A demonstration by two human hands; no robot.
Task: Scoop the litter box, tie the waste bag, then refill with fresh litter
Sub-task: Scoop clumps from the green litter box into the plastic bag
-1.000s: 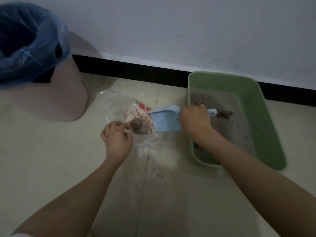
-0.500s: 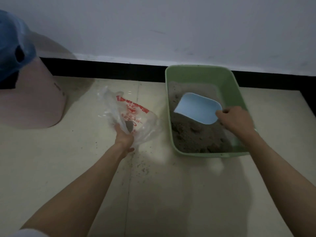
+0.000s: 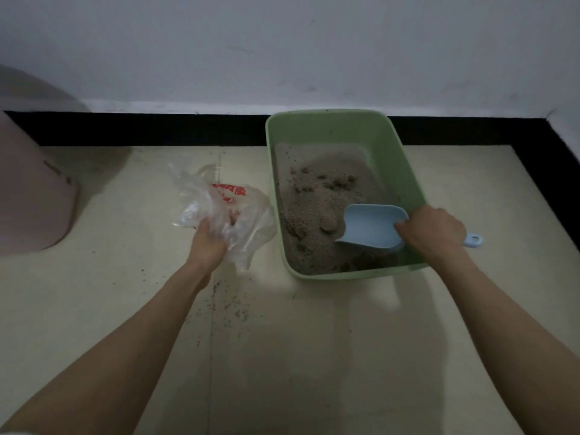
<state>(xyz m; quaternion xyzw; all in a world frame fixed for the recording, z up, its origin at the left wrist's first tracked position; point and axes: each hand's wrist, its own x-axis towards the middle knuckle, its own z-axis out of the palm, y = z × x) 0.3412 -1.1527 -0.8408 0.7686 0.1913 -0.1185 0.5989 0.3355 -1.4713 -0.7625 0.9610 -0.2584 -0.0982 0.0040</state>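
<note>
Litter box (image 3: 405,164) again holds the blue scoop (image 3: 370,226), carried back from over the waste bag (image 3: 226,208); right hand (image 3: 434,230) fingers clamp its handle, blade ahead digging litter. Left hand (image 3: 208,240) seemingly bunches the bag. Scooping continues.

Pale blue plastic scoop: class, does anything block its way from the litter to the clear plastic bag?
Only the green litter box's left wall separates the pale blue plastic scoop and clear plastic bag; lifting clears it.

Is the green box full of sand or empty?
Partly full. Grey litter covers the green litter box floor, but its walls rise bare above it.
</note>
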